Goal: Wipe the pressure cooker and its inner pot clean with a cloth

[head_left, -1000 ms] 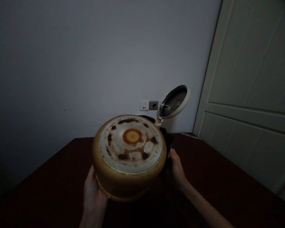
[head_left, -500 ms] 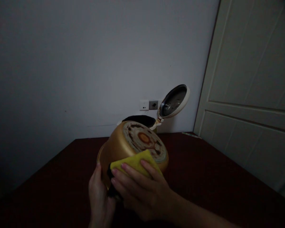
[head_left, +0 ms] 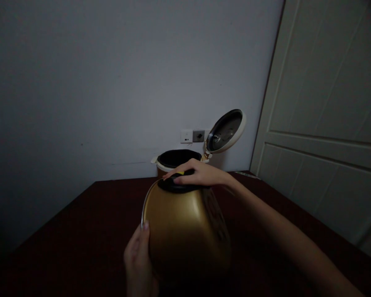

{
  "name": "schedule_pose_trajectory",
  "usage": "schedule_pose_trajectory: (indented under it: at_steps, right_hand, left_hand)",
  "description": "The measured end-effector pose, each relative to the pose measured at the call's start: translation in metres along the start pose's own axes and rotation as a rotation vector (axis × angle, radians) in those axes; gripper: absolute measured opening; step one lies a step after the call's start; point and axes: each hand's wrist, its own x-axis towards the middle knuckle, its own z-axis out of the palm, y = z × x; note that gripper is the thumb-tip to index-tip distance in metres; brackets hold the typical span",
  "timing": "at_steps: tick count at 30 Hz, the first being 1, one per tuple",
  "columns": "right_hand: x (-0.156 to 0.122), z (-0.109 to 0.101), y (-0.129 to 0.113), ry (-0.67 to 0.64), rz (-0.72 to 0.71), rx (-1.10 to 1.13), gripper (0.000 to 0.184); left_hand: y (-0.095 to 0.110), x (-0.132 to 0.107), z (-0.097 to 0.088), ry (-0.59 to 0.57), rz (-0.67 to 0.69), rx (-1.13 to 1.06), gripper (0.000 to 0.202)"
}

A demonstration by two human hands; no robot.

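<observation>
A gold-coloured inner pot (head_left: 179, 231) of a rice cooker is tipped on its side, its stained base (head_left: 216, 214) facing right. My left hand (head_left: 138, 258) grips the pot by its rim at the lower left, thumb on the outer wall. On the pot's upper side, my right hand (head_left: 198, 173) presses a cloth (head_left: 176, 186), black with a bit of yellow showing. Behind the pot stands the rice cooker (head_left: 165, 167) with its lid (head_left: 227, 131) raised to the right; its dark inside shows above my right hand.
The dark red table (head_left: 111, 206) reaches back to a grey wall (head_left: 111, 82). Wall sockets (head_left: 187, 136) sit behind the cooker. A panelled pale door (head_left: 321, 123) stands at the right, and a thin strip (head_left: 247, 175) lies near the table's back right corner.
The pot has turned so its wall faces me and its base points right. My right hand has moved up with the cloth, from the near side to the pot's top.
</observation>
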Motion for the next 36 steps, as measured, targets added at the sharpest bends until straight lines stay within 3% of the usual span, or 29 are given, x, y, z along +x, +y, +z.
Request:
schedule_pose_trajectory:
  at_steps: [2,5,9,12,14,18,21,25,29,33,36]
  right_hand:
    - [-0.003,-0.006,0.026,0.015,0.077,0.224,0.031]
    - [-0.014,-0.003,0.061,0.153,0.228,0.542,0.031]
    - [-0.038,0.012,0.087,0.301,0.347,0.781,0.028]
    - [-0.058,0.030,0.087,0.431,0.390,0.919,0.026]
    - [-0.069,0.044,0.080,0.605,0.434,1.045,0.026]
    - [-0.083,0.079,0.061,0.967,0.456,1.234,0.034]
    - [-0.089,0.106,0.049,1.093,0.437,1.228,0.042]
    - [-0.103,0.143,0.043,1.169,0.370,0.858,0.053]
    - [-0.119,0.169,0.041,1.105,0.079,0.064,0.062]
    - [-0.124,0.170,0.031,0.997,-0.316,-0.611,0.070]
    - [-0.117,0.155,0.009,0.874,-0.451,-0.848,0.047]
  left_hand:
    - [0.001,0.004,-0.004,-0.011,-0.031,-0.004,0.033]
    - [-0.001,0.012,-0.011,-0.042,-0.079,-0.028,0.038]
    - [-0.007,0.022,-0.021,-0.092,-0.182,-0.083,0.041]
    - [-0.007,0.026,-0.024,-0.043,-0.254,-0.143,0.032]
    - [-0.004,0.027,-0.024,0.005,-0.277,-0.196,0.029]
    - [0.002,0.033,-0.024,0.061,-0.294,-0.276,0.037]
    - [0.001,0.038,-0.026,0.039,-0.289,-0.307,0.040]
    - [-0.003,0.038,-0.024,0.050,-0.313,-0.289,0.040]
    - [-0.002,0.032,-0.017,0.068,-0.330,-0.271,0.039]
    - [0.004,0.025,-0.008,0.002,-0.308,-0.288,0.036]
    - [0.011,0.021,-0.002,-0.004,-0.302,-0.289,0.033]
